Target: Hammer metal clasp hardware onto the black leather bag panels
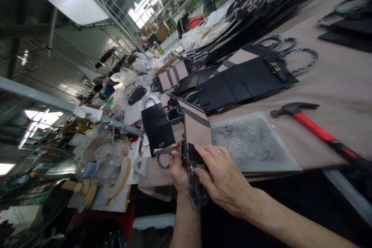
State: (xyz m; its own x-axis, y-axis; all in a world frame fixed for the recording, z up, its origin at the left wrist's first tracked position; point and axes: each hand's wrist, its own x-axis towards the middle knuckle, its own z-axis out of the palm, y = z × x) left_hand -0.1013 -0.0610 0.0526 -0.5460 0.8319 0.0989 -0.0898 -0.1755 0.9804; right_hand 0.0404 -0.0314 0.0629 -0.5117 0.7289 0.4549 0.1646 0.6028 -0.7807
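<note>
In front of me, at the table's edge, is a beige and black handbag piece (198, 128) with dark stripes, its lower edge raised. My right hand (222, 172) grips its near black edge, fingers on top and thumb below. My left hand (178, 170) is closed at the piece's left side around a grey metal bar-like tool (167, 150), whose exact kind I cannot make out. Under the hands hangs a dark wrapped strap (194, 190). Close by on the left lies a black handbag piece (157, 126) with a gold clasp.
A scuffed pale board (247, 141) lies right of the hands, and beyond it a red-handled claw hammer (314, 124). Black bag pieces (232, 89) with wrapped handles lie behind. Tape rolls (117, 180) and plastic bags sit left. A person (186, 23) is far back.
</note>
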